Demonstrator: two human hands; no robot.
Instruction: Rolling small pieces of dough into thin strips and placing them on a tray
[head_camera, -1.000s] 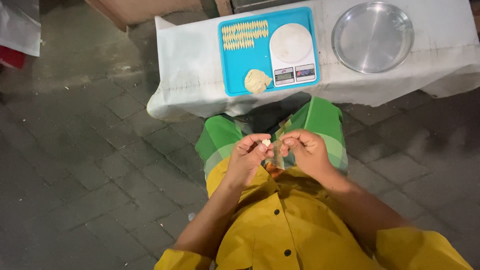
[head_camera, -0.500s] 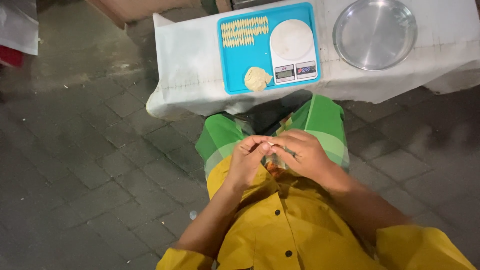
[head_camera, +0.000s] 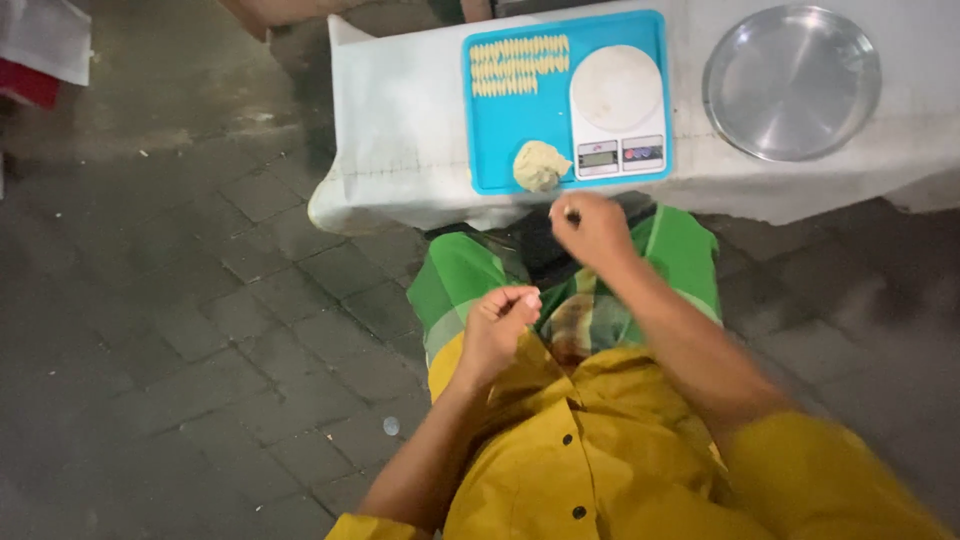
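My right hand (head_camera: 592, 228) is raised near the front edge of the blue tray (head_camera: 500, 140), its fingertips pinched on a small dough piece (head_camera: 571, 212). My left hand (head_camera: 497, 325) stays over my lap as a closed fist; nothing shows in it. On the tray lie a pale dough lump (head_camera: 540, 165), rows of small shaped dough pieces (head_camera: 518, 65) and a white kitchen scale (head_camera: 615, 105). The dough lump is just beyond my right hand.
The tray rests on a low table under a white cloth (head_camera: 400, 120). A round metal pan (head_camera: 792, 80) sits on it to the right. My knees in green cloth (head_camera: 460, 280) are under the table edge. Grey paving (head_camera: 180, 330) spreads to the left.
My hands were together at my lap working a small piece. They have parted: the right hand has moved up toward the tray with the piece, and the left stays low.
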